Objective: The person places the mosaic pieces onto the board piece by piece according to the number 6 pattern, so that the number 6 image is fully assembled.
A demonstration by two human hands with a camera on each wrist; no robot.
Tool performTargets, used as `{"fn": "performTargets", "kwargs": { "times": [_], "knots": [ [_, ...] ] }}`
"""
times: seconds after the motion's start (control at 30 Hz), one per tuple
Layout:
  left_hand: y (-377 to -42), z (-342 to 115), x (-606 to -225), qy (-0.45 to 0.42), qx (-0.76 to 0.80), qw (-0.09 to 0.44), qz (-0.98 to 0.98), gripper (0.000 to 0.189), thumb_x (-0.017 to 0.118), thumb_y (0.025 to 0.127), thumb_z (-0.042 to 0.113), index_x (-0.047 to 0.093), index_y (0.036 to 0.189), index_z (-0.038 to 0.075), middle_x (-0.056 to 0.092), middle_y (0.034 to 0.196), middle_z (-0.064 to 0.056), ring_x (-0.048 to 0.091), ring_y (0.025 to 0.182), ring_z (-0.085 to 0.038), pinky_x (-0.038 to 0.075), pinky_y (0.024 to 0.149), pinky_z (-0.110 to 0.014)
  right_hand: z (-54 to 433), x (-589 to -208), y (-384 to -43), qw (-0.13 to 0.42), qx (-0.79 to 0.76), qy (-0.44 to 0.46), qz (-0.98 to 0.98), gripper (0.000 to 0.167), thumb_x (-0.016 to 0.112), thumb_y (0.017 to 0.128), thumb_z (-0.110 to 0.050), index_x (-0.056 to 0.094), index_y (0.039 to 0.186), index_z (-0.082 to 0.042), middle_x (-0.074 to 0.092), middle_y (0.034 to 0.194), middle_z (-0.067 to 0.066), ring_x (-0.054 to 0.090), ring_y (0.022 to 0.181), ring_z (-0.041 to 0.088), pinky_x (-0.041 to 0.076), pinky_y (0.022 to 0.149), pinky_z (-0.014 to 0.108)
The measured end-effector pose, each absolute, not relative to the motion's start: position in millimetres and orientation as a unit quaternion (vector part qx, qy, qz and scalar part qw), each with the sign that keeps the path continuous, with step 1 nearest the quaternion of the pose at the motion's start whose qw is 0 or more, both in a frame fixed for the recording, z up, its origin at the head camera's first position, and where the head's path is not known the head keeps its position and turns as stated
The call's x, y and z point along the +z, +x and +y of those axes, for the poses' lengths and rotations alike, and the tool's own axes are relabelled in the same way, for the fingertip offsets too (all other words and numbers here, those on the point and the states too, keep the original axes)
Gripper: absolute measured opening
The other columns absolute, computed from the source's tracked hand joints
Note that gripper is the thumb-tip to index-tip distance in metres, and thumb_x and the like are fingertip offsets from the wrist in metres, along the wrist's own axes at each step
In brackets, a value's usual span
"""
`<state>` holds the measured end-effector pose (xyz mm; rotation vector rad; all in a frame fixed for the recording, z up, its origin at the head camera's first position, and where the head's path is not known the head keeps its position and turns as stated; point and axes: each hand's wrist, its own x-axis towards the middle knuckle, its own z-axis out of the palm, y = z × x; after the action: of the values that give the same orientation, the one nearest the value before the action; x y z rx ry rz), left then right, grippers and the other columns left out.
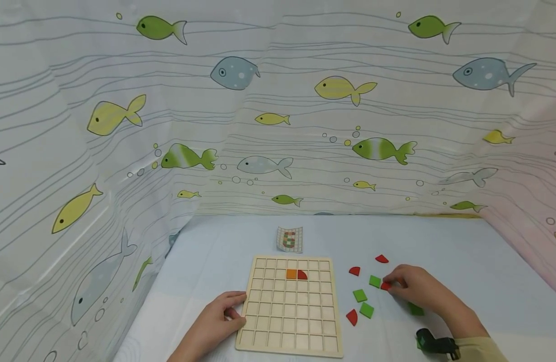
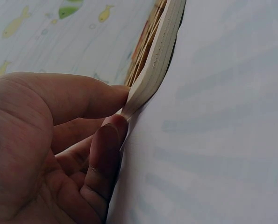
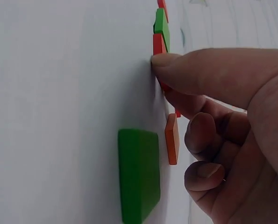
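Observation:
My right hand pinches a red quarter-circle piece between thumb and fingers, close over the table; in the head view its tip shows beside a green square. The fingertips and thumb of my left hand touch the left edge of a wooden grid board, and that rim shows up close in the left wrist view. On the board, an orange square sits beside a red quarter-circle in neighbouring cells of an upper row.
Right of the board lie loose green squares and red quarter-circles. Under the right hand are a large-looking green piece and an orange piece. A small pattern card lies behind the board. Fish-printed cloth encloses the table.

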<state>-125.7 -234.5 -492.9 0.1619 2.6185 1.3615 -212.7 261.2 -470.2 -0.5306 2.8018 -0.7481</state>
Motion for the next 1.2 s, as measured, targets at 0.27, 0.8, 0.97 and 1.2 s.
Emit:
{"fn": "performTargets", "kwargs": {
  "times": [0.27,0.8,0.97,1.2],
  "knots": [
    [-125,-235,-494,0.053,0.458,0.093,0.883,0.057,0.076,0.084,0.021,0.06,0.135,0.001,0.053,0.139,-0.006,0.059,0.083,-0.011,0.046,0.068,-0.025,262,-471,-211,0.097,-0.26,-0.191,0.942,0.019,0.078,0.084,-0.02,0.077,0.103,-0.017,0.064,0.096,-0.01,0.05,0.076,0.009,0.044,0.064,0.027],
    [-125,-236,-493,0.058,0.462,0.094,0.88,0.057,0.076,0.085,0.02,0.059,0.135,-0.001,0.052,0.14,-0.007,0.06,0.083,-0.011,0.047,0.068,-0.025,248,-466,-214,0.075,-0.248,-0.203,0.944,0.018,0.08,0.083,-0.019,0.077,0.101,-0.021,0.063,0.093,-0.014,0.049,0.072,0.01,0.045,0.062,0.025],
    [-125,-236,-493,0.061,0.461,0.092,0.88,0.057,0.076,0.085,0.02,0.059,0.134,-0.002,0.052,0.139,-0.007,0.06,0.083,-0.011,0.047,0.068,-0.025,238,-463,-218,0.052,-0.242,-0.233,0.94,0.02,0.08,0.082,-0.017,0.077,0.101,-0.021,0.064,0.094,-0.014,0.049,0.07,0.009,0.045,0.061,0.024],
    [-125,-234,-493,0.063,0.467,0.088,0.877,0.057,0.076,0.084,0.019,0.059,0.134,-0.003,0.052,0.14,-0.008,0.06,0.082,-0.01,0.047,0.067,-0.025,221,-458,-224,0.04,-0.244,-0.27,0.931,0.018,0.079,0.085,-0.019,0.076,0.102,-0.022,0.062,0.093,-0.016,0.051,0.072,0.007,0.046,0.06,0.024]
  ]
}}
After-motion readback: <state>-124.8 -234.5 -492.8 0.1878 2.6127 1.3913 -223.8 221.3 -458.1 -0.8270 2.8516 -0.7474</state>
